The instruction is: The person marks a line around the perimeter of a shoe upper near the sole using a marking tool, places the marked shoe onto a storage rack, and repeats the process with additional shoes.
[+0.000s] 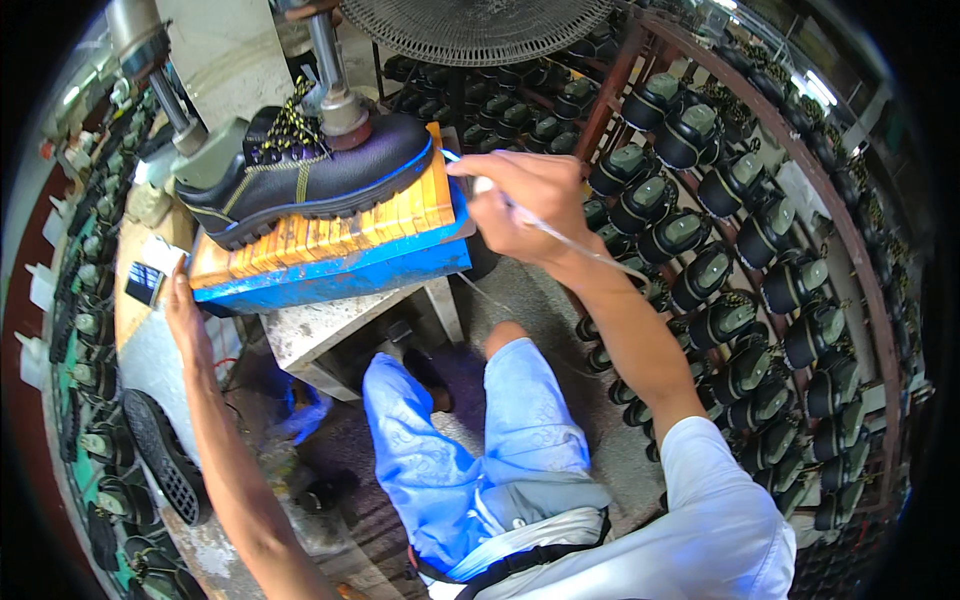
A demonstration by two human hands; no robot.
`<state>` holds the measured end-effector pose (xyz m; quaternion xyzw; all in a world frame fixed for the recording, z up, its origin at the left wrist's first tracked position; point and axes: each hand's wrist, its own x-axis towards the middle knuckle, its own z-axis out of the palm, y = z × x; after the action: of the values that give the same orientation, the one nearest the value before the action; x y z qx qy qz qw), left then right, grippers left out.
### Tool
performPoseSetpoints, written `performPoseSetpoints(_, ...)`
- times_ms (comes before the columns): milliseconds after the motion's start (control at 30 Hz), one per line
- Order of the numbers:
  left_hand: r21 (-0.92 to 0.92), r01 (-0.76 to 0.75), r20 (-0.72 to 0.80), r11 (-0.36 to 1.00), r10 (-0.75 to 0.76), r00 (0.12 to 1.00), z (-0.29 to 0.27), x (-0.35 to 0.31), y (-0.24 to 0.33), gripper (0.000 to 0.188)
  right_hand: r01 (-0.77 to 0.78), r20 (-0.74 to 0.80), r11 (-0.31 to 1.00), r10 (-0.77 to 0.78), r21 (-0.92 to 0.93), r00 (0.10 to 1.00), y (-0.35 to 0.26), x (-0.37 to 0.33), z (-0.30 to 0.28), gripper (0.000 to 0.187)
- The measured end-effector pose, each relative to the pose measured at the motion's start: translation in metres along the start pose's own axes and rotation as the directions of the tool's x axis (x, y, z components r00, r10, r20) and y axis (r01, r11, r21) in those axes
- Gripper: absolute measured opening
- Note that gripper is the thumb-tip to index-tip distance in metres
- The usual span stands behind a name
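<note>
A black safety shoe [310, 180] with yellow-black laces and a lugged sole rests on a row of orange-yellow slats [330, 238] in a blue metal tray [350, 280]. Two metal press rods bear down on it: one [342, 110] near the toe, the other [180, 115] at the heel, over a grey-green last. At the toe end, my right hand [530, 200] pinches a slim white corded tool [484, 185], its tip near the sole edge. The cord trails along my forearm. My left hand [183, 308] touches the tray's left end, fingers stretched out.
A loose black shoe sole [165, 455] lies on the bench at left. On the right stands a brown metal rack [850, 200] full of shoes on lasts. A large round fan grille [480, 25] is at the back. More shoes line the far left.
</note>
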<state>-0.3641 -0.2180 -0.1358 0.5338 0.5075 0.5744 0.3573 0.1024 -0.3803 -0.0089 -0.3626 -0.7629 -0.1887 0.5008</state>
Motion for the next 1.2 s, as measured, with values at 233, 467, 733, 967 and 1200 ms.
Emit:
performPoseSetpoints(233,-0.028,-0.238,-0.226,0.971,0.226,0.948,0.039,-0.087,0.001,0.049,-0.537,0.282,0.730,0.457,0.423,0.844,-0.037,-0.024,-0.006,0.042)
performPoseSetpoints(467,0.268,-0.248,-0.093,0.931,0.281,0.955,0.105,-0.260,0.072,0.036,-0.490,0.237,0.813,0.432,0.313,0.870,-0.061,-0.033,0.088,0.024)
performPoseSetpoints(733,0.459,-0.524,0.294,0.718,0.433,0.852,0.136,-0.069,0.157,0.098,-0.607,0.239,0.784,0.619,-0.131,0.748,-0.015,-0.014,0.091,0.090)
performPoseSetpoints(967,0.539,-0.269,0.285,0.798,0.127,0.950,0.132,-0.035,0.213,0.073,-0.554,0.505,0.805,0.394,0.214,0.768,0.044,0.011,0.114,0.095)
performPoseSetpoints(1200,-0.052,-0.350,-0.003,0.935,0.350,0.937,0.077,-0.057,0.194,0.071,-0.547,0.486,0.818,0.411,0.176,0.771,0.032,0.007,0.115,0.099)
